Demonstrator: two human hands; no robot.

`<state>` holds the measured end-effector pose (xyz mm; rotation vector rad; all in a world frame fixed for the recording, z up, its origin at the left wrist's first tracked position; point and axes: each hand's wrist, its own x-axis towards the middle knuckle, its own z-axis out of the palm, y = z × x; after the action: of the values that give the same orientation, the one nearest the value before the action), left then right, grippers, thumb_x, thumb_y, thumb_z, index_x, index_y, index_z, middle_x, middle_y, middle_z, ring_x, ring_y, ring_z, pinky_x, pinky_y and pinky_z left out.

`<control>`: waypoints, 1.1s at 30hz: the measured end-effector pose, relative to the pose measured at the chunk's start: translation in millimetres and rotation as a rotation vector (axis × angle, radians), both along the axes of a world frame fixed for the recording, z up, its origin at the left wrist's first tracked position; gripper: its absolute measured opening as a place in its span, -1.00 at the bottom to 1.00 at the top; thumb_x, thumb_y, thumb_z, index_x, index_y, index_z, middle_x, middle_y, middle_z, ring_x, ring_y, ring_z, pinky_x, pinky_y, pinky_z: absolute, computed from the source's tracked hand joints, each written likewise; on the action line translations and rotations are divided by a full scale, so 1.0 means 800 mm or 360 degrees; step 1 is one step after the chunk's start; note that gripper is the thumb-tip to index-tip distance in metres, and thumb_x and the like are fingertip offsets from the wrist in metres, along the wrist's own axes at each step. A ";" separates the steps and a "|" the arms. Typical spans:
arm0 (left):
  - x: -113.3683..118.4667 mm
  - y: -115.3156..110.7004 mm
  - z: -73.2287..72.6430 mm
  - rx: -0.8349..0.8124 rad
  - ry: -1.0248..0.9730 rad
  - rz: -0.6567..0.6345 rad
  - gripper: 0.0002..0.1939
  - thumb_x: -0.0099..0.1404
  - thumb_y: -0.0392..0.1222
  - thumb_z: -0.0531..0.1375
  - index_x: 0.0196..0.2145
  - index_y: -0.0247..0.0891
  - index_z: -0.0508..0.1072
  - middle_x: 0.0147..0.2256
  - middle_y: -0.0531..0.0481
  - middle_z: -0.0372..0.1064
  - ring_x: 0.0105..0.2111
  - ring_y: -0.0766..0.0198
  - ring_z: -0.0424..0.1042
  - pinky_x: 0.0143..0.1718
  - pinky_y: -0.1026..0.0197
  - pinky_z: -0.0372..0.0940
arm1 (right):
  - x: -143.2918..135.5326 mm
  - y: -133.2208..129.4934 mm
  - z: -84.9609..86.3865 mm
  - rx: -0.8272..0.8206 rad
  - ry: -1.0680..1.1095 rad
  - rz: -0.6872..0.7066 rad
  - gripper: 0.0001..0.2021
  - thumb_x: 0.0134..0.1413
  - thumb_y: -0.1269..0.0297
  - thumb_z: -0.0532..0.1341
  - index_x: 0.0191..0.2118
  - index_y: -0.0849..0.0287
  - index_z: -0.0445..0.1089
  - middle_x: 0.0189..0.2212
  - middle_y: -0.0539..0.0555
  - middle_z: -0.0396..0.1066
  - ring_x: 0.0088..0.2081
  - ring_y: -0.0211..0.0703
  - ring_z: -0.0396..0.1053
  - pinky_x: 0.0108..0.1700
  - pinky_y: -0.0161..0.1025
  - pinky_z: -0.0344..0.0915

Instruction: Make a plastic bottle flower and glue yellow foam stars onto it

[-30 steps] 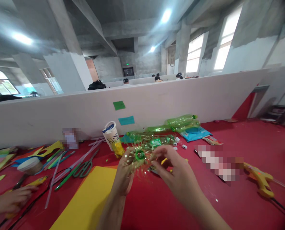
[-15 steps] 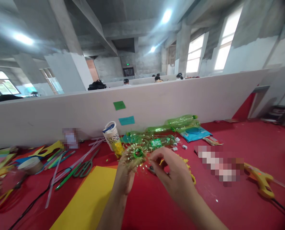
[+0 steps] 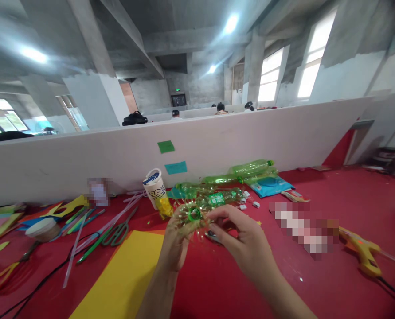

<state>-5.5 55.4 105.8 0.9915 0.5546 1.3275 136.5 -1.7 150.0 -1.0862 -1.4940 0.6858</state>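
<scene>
From where I stand, the cut bottle piece (image 3: 194, 215) is up off the red table (image 3: 204, 283), in the middle, between the person's two hands, with its green neck ring turned toward the person and thin strips fanning out around it. It is probably raised and turned this way so that the strips stand free on every side and the right hand can get at them. Whole green bottles (image 3: 250, 169) lie on their sides at the far edge, close to the white partition (image 3: 267, 137), which likely keeps them from rolling and leaves the near side for working. A cup (image 3: 155, 188) stands just left of them, upright. The yellow paper (image 3: 120, 274) lies flat at the near left, with scissors (image 3: 116, 232) beside it, and a glue gun (image 3: 366, 259) rests well apart on the right, perhaps to keep its tip away from the fingers. The left hand (image 3: 176, 239) is half curled, gripping the piece from its left side and from below. The right hand (image 3: 242, 232) has its thumb and forefinger almost together at the piece's right edge, the other fingers bent loosely; the clear strips blur there, so I can't tell whether it is pinching one.
</scene>
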 end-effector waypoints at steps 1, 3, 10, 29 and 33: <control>0.000 0.000 0.000 0.0002 -0.0001 0.0001 -0.54 0.02 -0.40 0.28 -0.09 -0.18 0.43 -0.19 -0.04 0.48 -0.15 0.16 0.44 -0.12 0.17 0.29 | 0.000 0.000 -0.001 -0.0005 -0.0002 -0.0009 -0.88 0.09 0.41 0.15 -0.28 0.11 0.41 -0.39 -0.02 0.39 -0.38 -0.27 0.35 -0.34 -0.33 0.31; -0.002 0.002 -0.001 -0.0003 -0.0007 0.0007 -0.51 0.02 -0.40 0.28 -0.06 -0.16 0.41 -0.22 -0.02 0.48 -0.18 0.20 0.44 -0.14 0.20 0.29 | 0.001 0.001 -0.002 0.0000 -0.0015 -0.0018 -0.88 0.10 0.40 0.15 -0.27 0.11 0.41 -0.40 -0.01 0.40 -0.38 -0.26 0.36 -0.34 -0.32 0.31; -0.008 0.005 0.000 0.0005 -0.0033 0.0030 -0.52 0.02 -0.41 0.29 -0.07 -0.16 0.43 -0.24 0.00 0.48 -0.21 0.23 0.45 -0.16 0.23 0.28 | 0.003 0.003 -0.004 0.0160 -0.0154 0.0037 -0.83 0.11 0.44 0.14 -0.23 0.09 0.42 -0.31 0.01 0.44 -0.30 -0.23 0.39 -0.25 -0.28 0.32; -0.007 0.003 0.004 -0.0012 -0.0010 0.0073 -0.54 -0.01 -0.43 0.27 -0.11 -0.19 0.45 -0.20 -0.03 0.49 -0.15 0.17 0.43 -0.09 0.17 0.25 | 0.002 0.003 -0.004 0.0140 -0.0310 0.0098 -0.86 0.17 0.42 0.09 -0.24 0.09 0.38 -0.29 0.02 0.42 -0.23 -0.19 0.37 -0.16 -0.24 0.30; -0.008 0.003 0.003 0.0006 -0.0025 0.0063 -0.56 0.01 -0.41 0.27 -0.11 -0.18 0.44 -0.18 -0.03 0.48 -0.13 0.16 0.43 -0.10 0.16 0.26 | 0.002 0.008 -0.008 0.0246 -0.0254 0.0066 -0.79 0.17 0.43 0.08 -0.12 0.06 0.35 -0.27 0.03 0.40 -0.21 -0.19 0.36 -0.14 -0.23 0.30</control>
<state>-11.6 58.0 108.2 0.9770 0.5622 1.3708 137.8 4.4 143.9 -1.0127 -1.6814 0.5117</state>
